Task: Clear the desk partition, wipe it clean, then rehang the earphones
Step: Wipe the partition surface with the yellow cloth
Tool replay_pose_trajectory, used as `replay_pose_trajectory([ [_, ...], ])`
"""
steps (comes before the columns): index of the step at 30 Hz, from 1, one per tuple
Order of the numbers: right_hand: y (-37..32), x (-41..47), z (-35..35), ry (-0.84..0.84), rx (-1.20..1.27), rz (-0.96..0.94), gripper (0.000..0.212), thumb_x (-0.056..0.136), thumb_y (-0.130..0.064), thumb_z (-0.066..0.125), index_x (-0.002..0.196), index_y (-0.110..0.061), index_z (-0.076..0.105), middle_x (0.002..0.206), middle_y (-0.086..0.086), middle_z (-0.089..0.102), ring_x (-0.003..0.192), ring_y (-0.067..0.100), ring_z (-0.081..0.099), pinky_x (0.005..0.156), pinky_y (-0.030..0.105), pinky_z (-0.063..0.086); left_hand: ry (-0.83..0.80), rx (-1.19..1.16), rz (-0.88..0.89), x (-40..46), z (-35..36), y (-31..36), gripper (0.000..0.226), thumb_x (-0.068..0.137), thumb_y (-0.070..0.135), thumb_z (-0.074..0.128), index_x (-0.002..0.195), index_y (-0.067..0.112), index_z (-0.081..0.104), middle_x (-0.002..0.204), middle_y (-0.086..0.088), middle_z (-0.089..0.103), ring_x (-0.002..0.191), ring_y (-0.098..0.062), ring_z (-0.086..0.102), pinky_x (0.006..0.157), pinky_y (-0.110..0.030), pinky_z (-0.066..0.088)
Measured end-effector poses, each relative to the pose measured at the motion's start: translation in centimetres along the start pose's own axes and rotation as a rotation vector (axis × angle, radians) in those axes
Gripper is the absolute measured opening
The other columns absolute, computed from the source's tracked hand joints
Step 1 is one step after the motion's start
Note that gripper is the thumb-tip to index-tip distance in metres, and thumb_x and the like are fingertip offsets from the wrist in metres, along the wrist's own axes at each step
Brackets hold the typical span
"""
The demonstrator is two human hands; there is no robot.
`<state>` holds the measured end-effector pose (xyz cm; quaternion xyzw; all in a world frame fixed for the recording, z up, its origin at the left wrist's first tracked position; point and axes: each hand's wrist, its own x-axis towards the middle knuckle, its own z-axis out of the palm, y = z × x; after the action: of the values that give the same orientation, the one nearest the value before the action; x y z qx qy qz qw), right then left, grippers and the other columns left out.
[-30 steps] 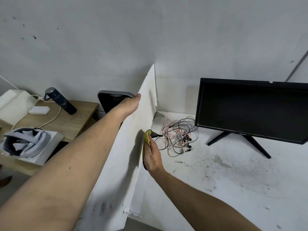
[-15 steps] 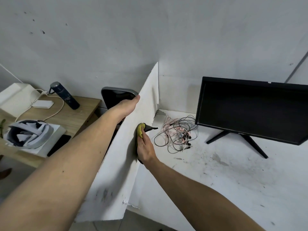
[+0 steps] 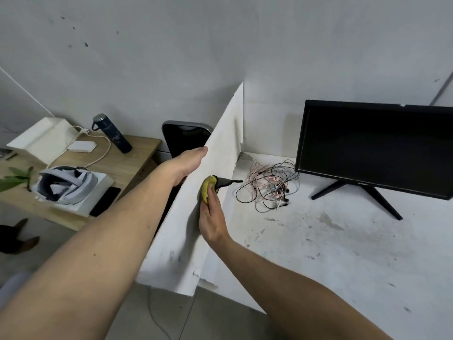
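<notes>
A yellow cloth [image 3: 207,190] is pressed flat against the right face of the white partition [image 3: 215,153] by the right hand [image 3: 212,217], fingers straight, while the panel's top edge is steadied by the left hand [image 3: 190,159], its fingers hidden behind. The wiping step appears under way; smudges near the partition's near end are judged to need attention next. The earphones [image 3: 268,187] lie tangled on the bench [image 3: 343,253], left of the monitor [image 3: 375,148], not yet rehung.
</notes>
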<state>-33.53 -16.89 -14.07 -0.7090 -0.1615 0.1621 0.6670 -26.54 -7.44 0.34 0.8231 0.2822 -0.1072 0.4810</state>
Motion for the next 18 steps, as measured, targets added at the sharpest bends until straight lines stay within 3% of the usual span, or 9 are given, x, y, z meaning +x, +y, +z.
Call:
replay_pose_trajectory([
  [2, -1.0, -0.1, 0.2, 0.037, 0.018, 0.011, 0.057, 0.104, -0.011, 0.032, 0.159, -0.021, 0.017, 0.166, -0.003, 0.011, 0.153, 0.009, 0.01, 0.124, 0.026, 0.008, -0.009, 0.002, 0.044, -0.5, 0.3, -0.5, 0.046, 0.104, 0.045, 0.034, 0.142, 0.024, 0.049, 0.135, 0.001, 0.057, 0.117, -0.017, 0.056, 0.1, -0.03, 0.041],
  [6, -2.2, -2.3, 1.6, 0.099, -0.015, -0.147, 0.055, 0.103, -0.011, 0.034, 0.157, -0.017, 0.025, 0.164, 0.001, 0.021, 0.151, 0.01, 0.016, 0.123, 0.025, 0.011, 0.011, -0.021, 0.108, -1.2, 0.5, -1.9, 0.05, 0.105, 0.042, 0.031, 0.147, 0.018, 0.042, 0.148, 0.001, 0.045, 0.137, -0.017, 0.041, 0.114, -0.029, 0.027],
  [11, -2.8, -2.0, 1.6, 0.103, 0.019, 0.0, 0.055, 0.103, -0.01, 0.033, 0.157, -0.018, 0.025, 0.165, 0.001, 0.02, 0.152, 0.013, 0.017, 0.125, 0.031, 0.012, 0.014, -0.101, 0.047, -2.2, -0.2, -3.3, 0.058, 0.097, 0.054, 0.04, 0.138, 0.015, 0.054, 0.139, -0.007, 0.057, 0.125, -0.026, 0.055, 0.112, -0.043, 0.038],
  [15, -3.0, -5.2, 2.7, 0.111, -0.045, -0.174, 0.055, 0.103, -0.011, 0.035, 0.156, -0.018, 0.026, 0.164, 0.003, 0.023, 0.152, 0.011, 0.017, 0.123, 0.026, 0.012, 0.058, -0.083, 0.069, -2.5, 0.2, -3.6, 0.05, 0.102, 0.044, 0.037, 0.136, 0.012, 0.053, 0.133, 0.0, 0.056, 0.121, -0.02, 0.053, 0.106, -0.03, 0.037],
  [18, -1.8, -6.7, 3.3, 0.084, -0.072, -0.131, 0.055, 0.104, -0.014, 0.033, 0.157, -0.019, 0.023, 0.165, 0.003, 0.02, 0.152, 0.013, 0.016, 0.124, 0.029, 0.012, 0.061, -0.063, 0.105, -2.8, 0.6, -3.5, 0.05, 0.104, 0.039, 0.032, 0.141, 0.01, 0.049, 0.141, -0.006, 0.053, 0.13, -0.023, 0.049, 0.113, -0.035, 0.034],
])
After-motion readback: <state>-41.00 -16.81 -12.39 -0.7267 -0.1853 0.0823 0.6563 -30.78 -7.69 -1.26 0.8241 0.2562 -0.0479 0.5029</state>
